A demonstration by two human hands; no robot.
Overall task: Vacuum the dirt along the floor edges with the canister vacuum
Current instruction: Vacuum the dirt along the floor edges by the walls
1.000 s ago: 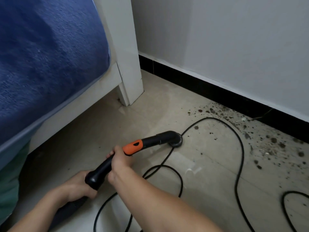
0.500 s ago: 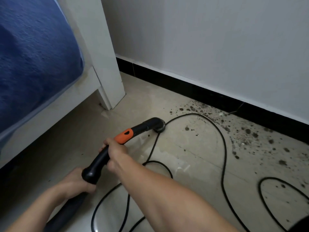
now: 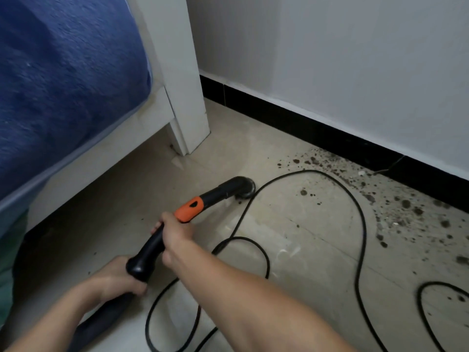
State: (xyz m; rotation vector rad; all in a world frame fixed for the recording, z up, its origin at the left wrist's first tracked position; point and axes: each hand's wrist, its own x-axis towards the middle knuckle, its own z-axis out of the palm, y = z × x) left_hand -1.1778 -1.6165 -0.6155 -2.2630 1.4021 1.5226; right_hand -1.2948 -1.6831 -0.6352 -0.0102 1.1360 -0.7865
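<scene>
Right hand (image 3: 175,233) clenched around the black vacuum wand (image 3: 162,240), just behind the orange collar (image 3: 190,209). Left hand (image 3: 119,278) wrapped around the wand's flared rear end and the dark hose (image 3: 101,318) joining it, just behind and left of the right hand. Round nozzle (image 3: 241,188) at the wand tip, ahead and right of the right hand, set down on the beige tiled floor (image 3: 291,245). Black power cord (image 3: 360,224) looped across the floor to the right of both hands, one strand passing just beside the nozzle; contact between the two not discernible. Dirt (image 3: 406,204) scattered as dark crumbs along the black skirting board (image 3: 317,123), well ahead and right of the nozzle, apart from it. Grey-white wall (image 3: 342,54) above the skirting. White bed leg (image 3: 182,97) ahead of the hands, left of the nozzle, standing on the floor. Blue mattress cover (image 3: 63,80) above and left of the left hand.
</scene>
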